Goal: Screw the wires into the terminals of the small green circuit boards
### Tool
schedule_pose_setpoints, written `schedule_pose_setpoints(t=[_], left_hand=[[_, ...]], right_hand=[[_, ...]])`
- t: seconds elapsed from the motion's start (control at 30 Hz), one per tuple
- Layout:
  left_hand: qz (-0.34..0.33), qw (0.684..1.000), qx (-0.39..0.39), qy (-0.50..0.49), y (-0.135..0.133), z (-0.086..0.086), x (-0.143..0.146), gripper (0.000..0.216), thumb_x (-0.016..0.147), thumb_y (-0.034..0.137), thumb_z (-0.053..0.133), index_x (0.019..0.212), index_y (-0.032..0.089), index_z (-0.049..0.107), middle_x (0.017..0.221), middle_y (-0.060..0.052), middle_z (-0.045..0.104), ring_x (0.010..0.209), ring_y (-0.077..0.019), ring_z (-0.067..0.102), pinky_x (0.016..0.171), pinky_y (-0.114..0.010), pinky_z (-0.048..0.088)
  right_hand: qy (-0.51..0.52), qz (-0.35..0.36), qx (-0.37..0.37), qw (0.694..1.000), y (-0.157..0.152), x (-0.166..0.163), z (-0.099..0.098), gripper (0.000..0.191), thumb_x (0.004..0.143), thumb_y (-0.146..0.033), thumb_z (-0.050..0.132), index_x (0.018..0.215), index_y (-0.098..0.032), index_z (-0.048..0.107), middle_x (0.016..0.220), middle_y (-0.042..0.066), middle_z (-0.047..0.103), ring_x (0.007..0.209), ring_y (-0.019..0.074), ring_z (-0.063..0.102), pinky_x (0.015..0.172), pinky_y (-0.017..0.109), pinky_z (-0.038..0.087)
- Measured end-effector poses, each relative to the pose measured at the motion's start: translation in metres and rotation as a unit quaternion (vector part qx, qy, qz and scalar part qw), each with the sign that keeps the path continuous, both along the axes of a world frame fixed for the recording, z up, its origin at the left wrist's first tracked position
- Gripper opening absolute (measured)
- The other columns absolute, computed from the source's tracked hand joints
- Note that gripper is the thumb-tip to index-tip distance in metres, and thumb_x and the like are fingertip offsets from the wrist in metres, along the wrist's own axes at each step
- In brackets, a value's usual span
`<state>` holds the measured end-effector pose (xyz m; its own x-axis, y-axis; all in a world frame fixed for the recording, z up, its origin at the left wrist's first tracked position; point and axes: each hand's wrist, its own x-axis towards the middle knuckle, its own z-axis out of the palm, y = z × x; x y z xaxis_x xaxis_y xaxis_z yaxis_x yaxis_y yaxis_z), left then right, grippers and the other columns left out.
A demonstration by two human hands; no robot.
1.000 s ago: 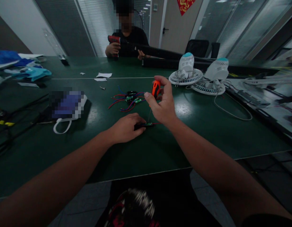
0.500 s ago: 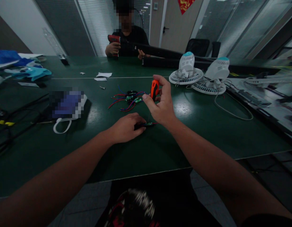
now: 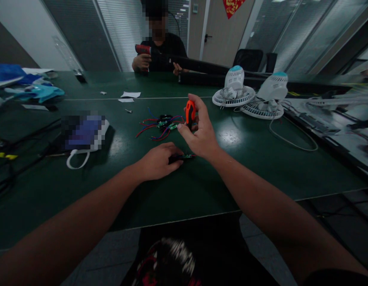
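Note:
My left hand rests low on the green table, its thumb and fingers closed around the dark end of a small circuit board. The green part of the board sticks out to the right of the fingertips, with a bit of red wire at its end. Above and to the right, my right hand grips an orange and black screwdriver by its upright handle; its shaft and tip are hard to see. Just beyond the hands lies a pile of small green boards with red and blue wires.
On the left are a white device with a loop strap and black cables. Two white fans stand at the back right, a cord trailing. Across the table, a person holds a red power tool and a long black bar.
My right hand and the screwdriver have shifted slightly left, and the handle now tilts a little differently. The left hand stays on the board.

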<state>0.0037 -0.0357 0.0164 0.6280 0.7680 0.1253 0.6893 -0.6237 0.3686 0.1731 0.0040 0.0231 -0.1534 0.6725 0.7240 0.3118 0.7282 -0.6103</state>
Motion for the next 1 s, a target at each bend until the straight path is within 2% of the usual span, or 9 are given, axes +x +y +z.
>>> schedule_pose_setpoints(t=[0.07,0.6,0.8,1.0], left_hand=[[0.001,1.000,0.000,-0.001,0.0003,-0.0007,-0.0004,0.029,0.088,0.031,0.055,0.108,0.016,0.067,0.100,-0.009,0.065,0.096,-0.0222,0.063,0.089,-0.037,0.050],[-0.005,1.000,0.002,0.011,0.0005,-0.0009,-0.0008,0.032,0.089,0.032,0.053,0.112,0.013,0.066,0.102,-0.010,0.066,0.098,-0.0229,0.062,0.090,-0.037,0.050],[-0.005,1.000,0.000,0.010,-0.0002,0.0005,0.0001,0.032,0.089,0.031,0.053,0.112,0.012,0.066,0.102,-0.010,0.066,0.097,-0.0221,0.062,0.090,-0.036,0.050],[-0.003,1.000,0.002,0.013,0.0007,-0.0017,-0.0013,0.034,0.089,0.032,0.053,0.113,0.012,0.066,0.104,-0.011,0.066,0.098,-0.0222,0.062,0.089,-0.035,0.049]], right_hand=[[-0.002,-0.002,0.001,1.000,-0.0001,0.0000,0.0005,0.068,0.082,-0.016,0.055,0.142,-0.033,0.030,0.127,0.007,0.053,0.098,0.0215,0.059,0.087,0.047,0.056],[-0.003,0.000,0.001,1.000,-0.0003,-0.0003,0.0012,0.071,0.080,-0.017,0.057,0.144,-0.032,0.029,0.130,0.008,0.051,0.103,0.0221,0.058,0.092,0.047,0.055],[-0.018,-0.006,-0.006,1.000,-0.0057,-0.0003,0.0061,0.067,0.084,-0.018,0.055,0.145,-0.024,0.029,0.128,0.010,0.050,0.099,0.0204,0.057,0.093,0.045,0.054],[-0.036,-0.006,-0.026,0.999,-0.0076,-0.0002,0.0058,0.070,0.085,-0.020,0.052,0.148,-0.027,0.023,0.133,0.010,0.049,0.103,0.0211,0.058,0.094,0.045,0.055]])
